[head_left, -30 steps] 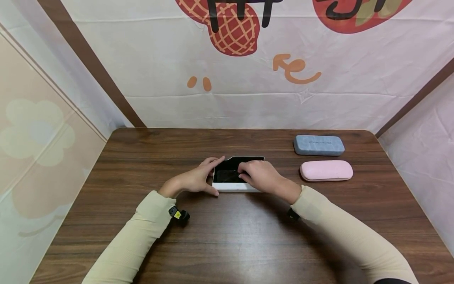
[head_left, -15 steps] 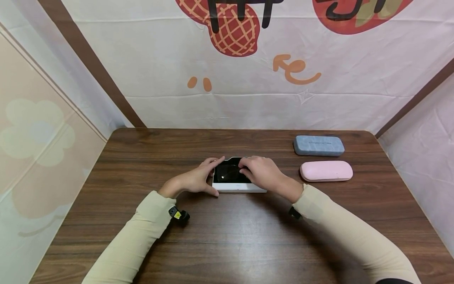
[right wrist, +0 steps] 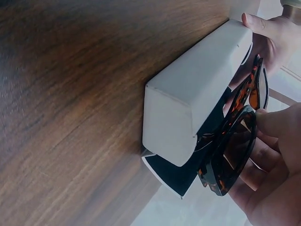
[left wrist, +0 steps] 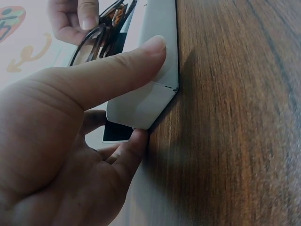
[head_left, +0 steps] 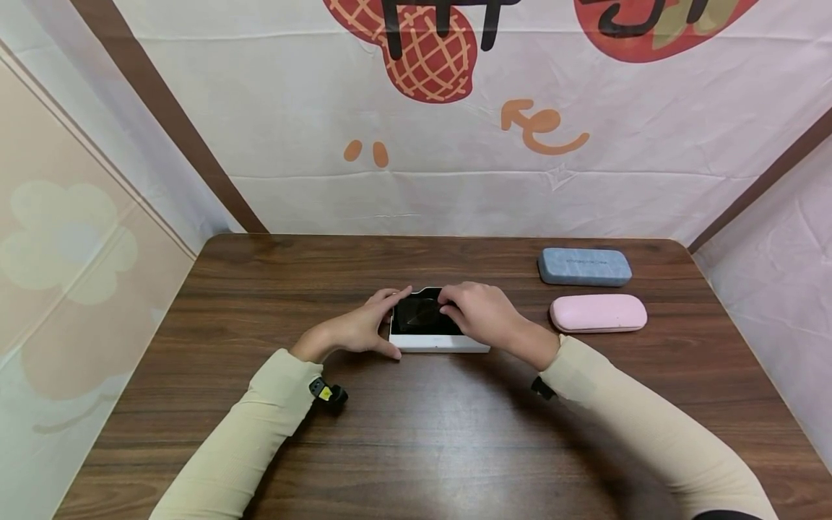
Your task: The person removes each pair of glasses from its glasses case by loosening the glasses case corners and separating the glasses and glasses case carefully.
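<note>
glossy plastic sunglasses (right wrist: pixel 235 141), smooth case (right wrist: pixel 195 77), wood-grain table (head_left: pixel 422 433)

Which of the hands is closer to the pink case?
Right: the right hand holds the sunglasses, left of the pink case; the left hand grips the white case, farther left.

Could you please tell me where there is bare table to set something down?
Bare table lies between the sleeves, nearer than the white case, and left of the left hand. At the white case it is crowded, with the right hand holding sunglasses; the blue case and pink case leave only a narrow gap between them.
</note>
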`<act>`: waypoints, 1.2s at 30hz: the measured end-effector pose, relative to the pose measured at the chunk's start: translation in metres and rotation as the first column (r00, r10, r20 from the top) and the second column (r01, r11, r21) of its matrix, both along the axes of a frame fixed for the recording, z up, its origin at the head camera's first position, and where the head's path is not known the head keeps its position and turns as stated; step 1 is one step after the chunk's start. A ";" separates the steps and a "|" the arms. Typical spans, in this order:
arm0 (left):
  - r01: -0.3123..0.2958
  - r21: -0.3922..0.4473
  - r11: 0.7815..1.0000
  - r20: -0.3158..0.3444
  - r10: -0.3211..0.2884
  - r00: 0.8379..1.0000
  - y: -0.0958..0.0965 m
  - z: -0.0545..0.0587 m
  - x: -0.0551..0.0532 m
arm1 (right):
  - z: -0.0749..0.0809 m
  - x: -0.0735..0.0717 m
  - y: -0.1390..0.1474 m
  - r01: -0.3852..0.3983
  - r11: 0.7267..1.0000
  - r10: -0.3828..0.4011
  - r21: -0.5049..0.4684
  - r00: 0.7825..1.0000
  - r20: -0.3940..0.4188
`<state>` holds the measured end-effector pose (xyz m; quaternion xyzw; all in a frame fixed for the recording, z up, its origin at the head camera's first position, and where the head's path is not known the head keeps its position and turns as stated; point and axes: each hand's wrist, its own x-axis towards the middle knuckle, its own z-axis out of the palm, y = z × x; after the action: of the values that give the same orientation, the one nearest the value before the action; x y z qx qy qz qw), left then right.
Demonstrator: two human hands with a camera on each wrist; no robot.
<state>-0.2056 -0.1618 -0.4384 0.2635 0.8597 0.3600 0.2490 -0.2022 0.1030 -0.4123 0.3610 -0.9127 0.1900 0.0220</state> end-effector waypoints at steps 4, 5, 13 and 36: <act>-0.002 -0.007 1.000 0.000 0.002 1.000 0.000 0.001 0.000 | 0.002 0.000 0.001 0.004 1.000 -0.004 0.003 1.000 0.006; -0.003 -0.008 1.000 0.001 0.003 1.000 0.000 0.001 0.000 | 0.002 0.001 0.001 0.005 1.000 -0.005 0.005 1.000 0.007; -0.003 -0.005 1.000 0.003 0.003 1.000 0.001 0.002 0.001 | 0.008 0.002 0.002 0.016 1.000 -0.016 0.003 1.000 0.012; 0.025 0.019 1.000 -0.021 -0.025 0.999 0.000 0.000 0.001 | 0.025 0.017 0.010 -0.004 1.000 0.004 0.011 1.000 0.020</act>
<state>-0.2045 -0.1617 -0.4383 0.2804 0.8554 0.3621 0.2419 -0.1854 0.1128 -0.3876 0.3609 -0.9133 0.1884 0.0106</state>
